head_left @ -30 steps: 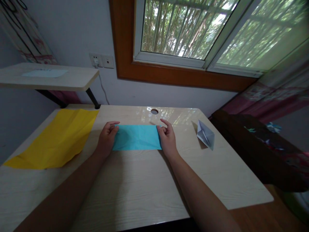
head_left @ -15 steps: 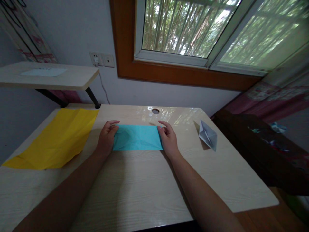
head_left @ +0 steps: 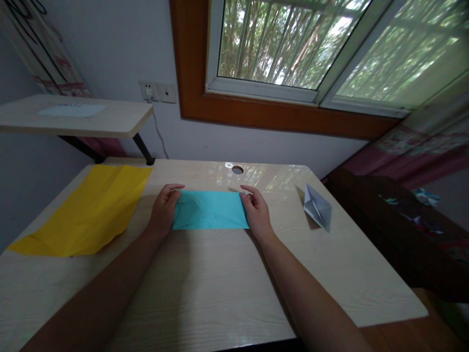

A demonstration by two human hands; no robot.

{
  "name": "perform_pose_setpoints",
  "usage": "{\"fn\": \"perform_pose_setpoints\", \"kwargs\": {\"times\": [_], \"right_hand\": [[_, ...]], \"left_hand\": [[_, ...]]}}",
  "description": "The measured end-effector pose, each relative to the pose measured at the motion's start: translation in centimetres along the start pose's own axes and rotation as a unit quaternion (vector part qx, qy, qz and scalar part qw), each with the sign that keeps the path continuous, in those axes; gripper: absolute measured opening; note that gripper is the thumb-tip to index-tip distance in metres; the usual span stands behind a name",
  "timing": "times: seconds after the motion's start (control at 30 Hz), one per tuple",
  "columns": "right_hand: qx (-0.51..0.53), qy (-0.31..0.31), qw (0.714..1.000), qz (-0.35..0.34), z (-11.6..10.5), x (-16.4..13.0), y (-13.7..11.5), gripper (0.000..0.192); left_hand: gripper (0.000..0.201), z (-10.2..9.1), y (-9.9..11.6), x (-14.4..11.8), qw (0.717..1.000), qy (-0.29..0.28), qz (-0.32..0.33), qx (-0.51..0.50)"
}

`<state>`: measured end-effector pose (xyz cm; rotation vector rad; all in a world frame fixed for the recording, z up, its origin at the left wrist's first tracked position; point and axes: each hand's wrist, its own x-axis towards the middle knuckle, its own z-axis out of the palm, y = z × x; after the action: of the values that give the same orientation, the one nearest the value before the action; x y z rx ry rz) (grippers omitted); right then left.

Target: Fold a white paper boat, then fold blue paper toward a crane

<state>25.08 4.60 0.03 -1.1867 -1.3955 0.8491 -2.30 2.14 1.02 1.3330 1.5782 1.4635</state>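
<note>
desk (head_left: 205, 288) unchanged; hands still pinch blue paper (head_left: 209, 210) (flat).

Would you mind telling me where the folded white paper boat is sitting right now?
In the head view, the white paper boat sits on the right part of the wooden table, to the right of the right hand and the blue paper.

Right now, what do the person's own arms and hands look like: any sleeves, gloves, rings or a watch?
Both forearms are bare as far up as the view shows; no sleeve or cuff comes into frame. The left hand and right hand wear no gloves, and no watch, band or ring can be made out, though the light is dim.
</note>
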Motion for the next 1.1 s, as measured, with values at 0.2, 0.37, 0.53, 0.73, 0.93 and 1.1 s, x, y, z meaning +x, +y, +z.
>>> {"fn": "perform_pose_setpoints", "kwargs": {"times": [0.2,0.37,0.53,0.73,0.93,1.1], "right_hand": [[0.005,-0.005,1.000,0.009,-0.05,0.05,-0.04,0.035],[0.004,-0.003,1.000,0.009,-0.11,0.13,0.07,0.034],[-0.003,0.004,1.000,0.006,-0.18,0.13,-0.03,0.035],[-0.018,0.010,1.000,0.001,-0.33,0.21,-0.03,0.035],[-0.026,0.005,1.000,0.000,-0.36,0.23,0.16,0.035],[-0.036,-0.020,0.999,-0.015,-0.13,0.08,0.14,0.033]], "left_hand": [[0.027,-0.04,0.36,-0.02,1.000,-0.003,0.004,0.017],[0.025,0.01,0.48,-0.07,1.000,-0.008,0.004,0.011],[0.033,0.23,0.54,-0.29,0.998,0.005,-0.036,-0.056],[0.034,0.15,0.67,-0.28,0.999,-0.004,-0.024,-0.044],[0.038,0.13,0.30,-0.16,0.998,-0.020,-0.019,-0.055],[0.041,0.23,0.07,0.05,0.997,-0.067,-0.014,-0.036]]}}
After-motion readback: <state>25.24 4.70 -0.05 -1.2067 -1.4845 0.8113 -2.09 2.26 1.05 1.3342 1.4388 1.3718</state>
